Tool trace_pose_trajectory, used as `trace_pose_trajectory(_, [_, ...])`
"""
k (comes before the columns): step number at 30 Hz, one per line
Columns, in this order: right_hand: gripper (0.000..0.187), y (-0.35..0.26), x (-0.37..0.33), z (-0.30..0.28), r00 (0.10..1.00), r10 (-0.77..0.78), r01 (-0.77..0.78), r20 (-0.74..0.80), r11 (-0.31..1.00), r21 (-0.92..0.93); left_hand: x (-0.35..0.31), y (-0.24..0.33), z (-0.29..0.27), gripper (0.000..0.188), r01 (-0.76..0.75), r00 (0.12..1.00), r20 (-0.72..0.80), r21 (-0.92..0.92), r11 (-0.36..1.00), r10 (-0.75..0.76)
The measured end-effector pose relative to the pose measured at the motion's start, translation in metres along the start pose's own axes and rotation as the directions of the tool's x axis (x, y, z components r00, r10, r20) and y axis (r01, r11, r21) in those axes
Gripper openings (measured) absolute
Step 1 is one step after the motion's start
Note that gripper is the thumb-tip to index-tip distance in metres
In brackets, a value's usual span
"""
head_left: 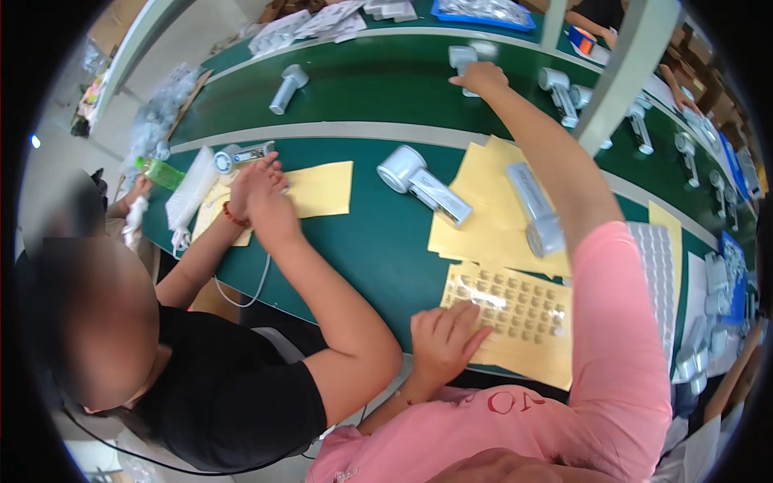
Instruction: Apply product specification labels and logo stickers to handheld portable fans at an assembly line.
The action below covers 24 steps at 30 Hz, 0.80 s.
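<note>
My right hand [485, 78] is stretched far out over the green belt, its fingers closed round a light-grey handheld fan [461, 56]. The fan's round head and the end of its handle show past my fingers. My left hand [441, 342] lies with fingers apart on the near edge of a yellow sheet of small clear stickers [515, 302]. Between my arms, one grey handheld fan [423, 183] lies on the green table, and another fan [533, 209] rests on yellow backing sheets [467, 229].
On my left, a co-worker in black [217, 386] handles a fan [233, 158] near a yellow sheet [326, 189]. More fans [557, 92] lie along the belt [370, 80]. A pale metal post [628, 72] rises at right. A blue tray [483, 14] stands at the back.
</note>
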State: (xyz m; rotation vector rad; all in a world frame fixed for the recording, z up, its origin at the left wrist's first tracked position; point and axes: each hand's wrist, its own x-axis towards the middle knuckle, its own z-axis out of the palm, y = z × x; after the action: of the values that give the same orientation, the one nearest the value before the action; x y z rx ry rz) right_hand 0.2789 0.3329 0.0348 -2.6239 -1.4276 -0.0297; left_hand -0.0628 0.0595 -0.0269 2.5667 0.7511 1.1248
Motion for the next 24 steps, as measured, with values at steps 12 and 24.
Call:
trace_pose_trajectory(12, [0.036, 0.056, -0.096, -0.056, 0.865, -0.225, -0.458, 0.448, 0.007, 0.889, -0.009, 0.0, 0.001, 0.036, 0.044, 0.998, 0.039, 0.013, 0.999, -0.044])
trace_pose_trajectory(24, [0.043, 0.078, -0.452, -0.077, 0.873, -0.382, -0.48, 0.303, -0.558, 0.678, 0.016, 0.038, -0.022, 0.056, 0.572, 0.802, 0.581, -0.68, 0.458, -0.139])
